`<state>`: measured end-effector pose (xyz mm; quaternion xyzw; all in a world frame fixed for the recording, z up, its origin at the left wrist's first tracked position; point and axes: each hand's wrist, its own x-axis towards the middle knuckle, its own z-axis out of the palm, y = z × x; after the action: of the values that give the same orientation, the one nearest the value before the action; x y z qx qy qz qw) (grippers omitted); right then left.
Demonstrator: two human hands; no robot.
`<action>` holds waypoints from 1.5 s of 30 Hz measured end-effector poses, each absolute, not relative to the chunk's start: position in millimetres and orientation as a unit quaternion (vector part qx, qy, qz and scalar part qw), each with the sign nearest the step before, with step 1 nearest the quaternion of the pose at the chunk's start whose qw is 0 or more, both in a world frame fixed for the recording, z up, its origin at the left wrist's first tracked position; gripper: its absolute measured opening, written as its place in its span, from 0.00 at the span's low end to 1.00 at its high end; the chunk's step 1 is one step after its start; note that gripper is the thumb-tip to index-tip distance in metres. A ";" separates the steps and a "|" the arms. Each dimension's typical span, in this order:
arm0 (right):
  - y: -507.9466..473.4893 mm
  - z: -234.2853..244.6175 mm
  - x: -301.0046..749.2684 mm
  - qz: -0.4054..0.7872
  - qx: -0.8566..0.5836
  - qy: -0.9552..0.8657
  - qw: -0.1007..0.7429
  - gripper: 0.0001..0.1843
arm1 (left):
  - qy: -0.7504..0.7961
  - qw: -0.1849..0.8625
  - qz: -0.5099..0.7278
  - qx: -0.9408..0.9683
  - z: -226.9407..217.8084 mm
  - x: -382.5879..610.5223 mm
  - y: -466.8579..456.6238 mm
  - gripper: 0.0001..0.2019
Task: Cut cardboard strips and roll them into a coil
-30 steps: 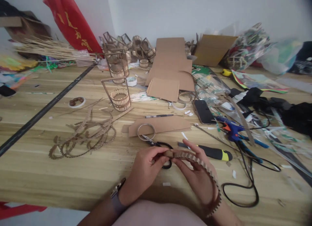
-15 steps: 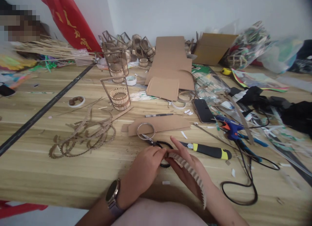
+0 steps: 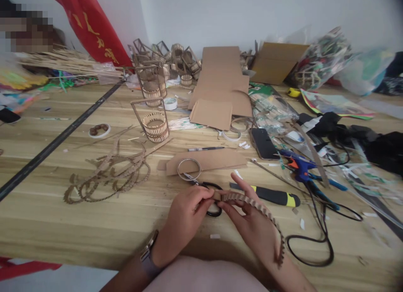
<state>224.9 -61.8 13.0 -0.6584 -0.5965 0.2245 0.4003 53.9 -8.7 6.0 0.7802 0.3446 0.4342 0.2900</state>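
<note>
My left hand [image 3: 189, 214], with a watch on its wrist, pinches the end of a corrugated cardboard strip [image 3: 248, 201]. My right hand [image 3: 252, 222] grips the same strip close to that end, thumb below and a finger raised. The ridged strip arches over the right hand and hangs down by the wrist. Just behind my fingers lie black-handled scissors [image 3: 218, 211], partly hidden by the hands. A thin ring [image 3: 189, 169] rests across the scissor blades. To the right lies a black and yellow utility knife [image 3: 277, 196].
Loose ridged strips [image 3: 107, 174] lie at left. A small handled basket [image 3: 155, 126] stands behind, with several more near the wall. A blue glue gun [image 3: 300, 168], its cable and a phone [image 3: 264, 143] are on the right. Flat cardboard [image 3: 220, 82] lies at the back.
The strip has turned sideways, its free end swinging to the right. My hands have opened outward slightly, and both still hold the strip.
</note>
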 end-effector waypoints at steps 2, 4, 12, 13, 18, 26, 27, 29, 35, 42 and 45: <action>-61.4 13.9 227.2 0.238 -0.653 -0.608 0.385 0.16 | 0.327 0.252 0.421 0.808 7.6 52.9 -8.4 0.07; -60.9 14.1 228.0 0.243 -0.643 -0.620 0.379 0.26 | 0.320 0.220 0.385 0.837 10.9 51.8 -8.4 0.09; -58.0 16.5 224.1 0.267 -0.632 -0.635 0.357 0.30 | 0.281 0.142 0.293 0.903 22.4 47.4 -7.2 0.09; -58.5 16.5 223.5 0.281 -0.642 -0.609 0.371 0.33 | 0.291 0.165 0.315 0.888 21.5 47.2 -7.6 0.09; -60.6 15.7 220.0 0.297 -0.674 -0.525 0.426 0.19 | 0.386 0.360 0.411 0.744 12.8 49.4 -12.6 0.14; -61.4 13.2 226.1 0.225 -0.667 -0.588 0.398 0.10 | 0.346 0.297 0.449 0.769 10.7 51.9 -9.9 0.05; -62.0 12.5 227.1 0.218 -0.667 -0.590 0.398 0.13 | 0.340 0.284 0.449 0.776 10.5 51.8 -9.3 0.04; -63.1 11.7 228.4 0.200 -0.664 -0.605 0.392 0.19 | 0.333 0.256 0.443 0.792 10.1 51.1 -8.5 0.04; -63.9 14.9 226.3 0.202 -0.653 -0.622 0.382 0.24 | 0.309 0.242 0.405 0.826 13.7 48.3 -7.2 0.07; -65.8 17.5 222.1 0.328 -0.654 -0.536 0.421 0.33 | 0.367 0.372 0.418 0.744 16.8 48.5 -11.7 0.08; -66.2 17.6 220.9 0.332 -0.660 -0.528 0.419 0.34 | 0.364 0.378 0.414 0.744 13.8 49.6 -12.7 0.08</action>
<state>220.9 -66.2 17.6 -0.6596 -0.5278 0.3323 0.4194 49.6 -12.7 13.8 0.7438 0.3642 0.4137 0.3780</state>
